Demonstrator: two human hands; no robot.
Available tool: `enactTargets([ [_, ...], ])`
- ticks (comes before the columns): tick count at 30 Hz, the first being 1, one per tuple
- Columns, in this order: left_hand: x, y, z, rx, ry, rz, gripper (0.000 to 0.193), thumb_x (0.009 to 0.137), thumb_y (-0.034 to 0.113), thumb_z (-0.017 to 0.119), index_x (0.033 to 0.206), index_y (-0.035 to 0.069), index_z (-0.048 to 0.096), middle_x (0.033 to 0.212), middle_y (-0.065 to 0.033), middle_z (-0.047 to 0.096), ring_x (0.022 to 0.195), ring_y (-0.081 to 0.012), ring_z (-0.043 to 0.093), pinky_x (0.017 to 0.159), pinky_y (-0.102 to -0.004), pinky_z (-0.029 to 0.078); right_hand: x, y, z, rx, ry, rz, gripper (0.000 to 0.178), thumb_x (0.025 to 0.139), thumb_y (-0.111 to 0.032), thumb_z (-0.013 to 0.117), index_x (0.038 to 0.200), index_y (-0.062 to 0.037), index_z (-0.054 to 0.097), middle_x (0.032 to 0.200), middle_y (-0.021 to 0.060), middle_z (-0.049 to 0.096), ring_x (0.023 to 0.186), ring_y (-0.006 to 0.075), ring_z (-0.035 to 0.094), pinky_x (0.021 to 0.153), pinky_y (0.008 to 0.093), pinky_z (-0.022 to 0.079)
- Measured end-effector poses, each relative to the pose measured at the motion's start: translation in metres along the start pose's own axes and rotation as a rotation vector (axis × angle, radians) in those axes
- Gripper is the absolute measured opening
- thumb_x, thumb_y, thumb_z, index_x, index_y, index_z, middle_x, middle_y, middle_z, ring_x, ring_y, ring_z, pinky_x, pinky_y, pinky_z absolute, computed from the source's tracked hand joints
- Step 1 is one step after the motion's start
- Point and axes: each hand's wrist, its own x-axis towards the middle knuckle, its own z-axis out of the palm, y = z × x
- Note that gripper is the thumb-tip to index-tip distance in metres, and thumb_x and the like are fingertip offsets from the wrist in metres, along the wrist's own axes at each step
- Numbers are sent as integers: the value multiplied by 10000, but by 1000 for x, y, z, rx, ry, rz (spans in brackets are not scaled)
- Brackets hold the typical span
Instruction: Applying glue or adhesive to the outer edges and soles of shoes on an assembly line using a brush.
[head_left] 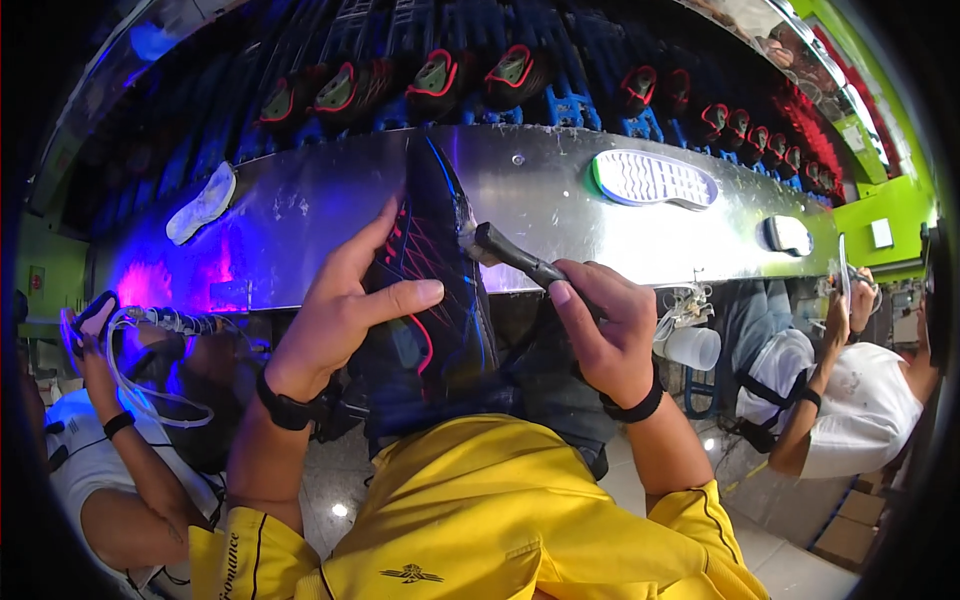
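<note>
My left hand grips a dark shoe upper with red lacing lines and a blue line along its edge. The upper is held on its side, toe toward the far side, and its near end hangs over my lap. My right hand is closed on the black handle of a brush. The pale bristles of that brush touch the lower edge of the upper near its middle. Whatever fills the upper is hidden from this view.
A metal workbench runs across in front of me. On it lie a white sole, a smaller sole and a white piece. Several shoes stand on the blue rack beyond. Co-workers sit at left and right.
</note>
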Motion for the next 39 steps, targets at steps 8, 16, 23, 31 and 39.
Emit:
enactTargets([
  [8, 10, 9, -2, -194, 56, -36, 936, 928, 113, 817, 1686, -82, 305, 1599, -130, 547, 1434, -183, 535, 1231, -328, 383, -2, -1, -20, 99, -141, 77, 182, 982, -107, 750, 1082, 42, 776, 753, 153, 655, 618, 249, 603, 602, 345, 448],
  [16, 23, 19, -9, -230, 115, -154, 759, 981, 124, 757, 1662, 35, 433, 1297, -56, 728, 1103, -126, 726, 918, -283, 607, 3, -10, -45, 61, -232, 114, 176, 968, -95, 752, 1063, 52, 770, 712, 136, 621, 592, 236, 577, 589, 347, 433],
  [23, 31, 26, 5, -304, 187, -244, 549, 1027, 220, 724, 1534, 65, 582, 1216, -40, 753, 1019, -132, 763, 784, -313, 661, 20, -18, -63, -154, -175, -52, 183, 930, -85, 775, 1076, 26, 777, 711, 124, 617, 561, 231, 564, 547, 347, 421],
  [31, 32, 28, 15, -361, 211, -316, 467, 1054, 276, 692, 1477, 92, 622, 1150, -23, 769, 891, -120, 787, 634, -288, 664, 38, -24, -73, -212, -145, -104, 193, 923, -84, 780, 1086, 21, 782, 724, 125, 627, 554, 231, 548, 537, 348, 408],
  [39, 36, 27, 21, -317, 227, -270, 479, 1038, 309, 716, 1460, 99, 634, 1107, -19, 771, 818, -111, 779, 588, -281, 646, 44, -17, -78, -185, -184, -100, 181, 943, -93, 774, 1075, 29, 783, 718, 121, 629, 551, 195, 526, 533, 336, 388],
])
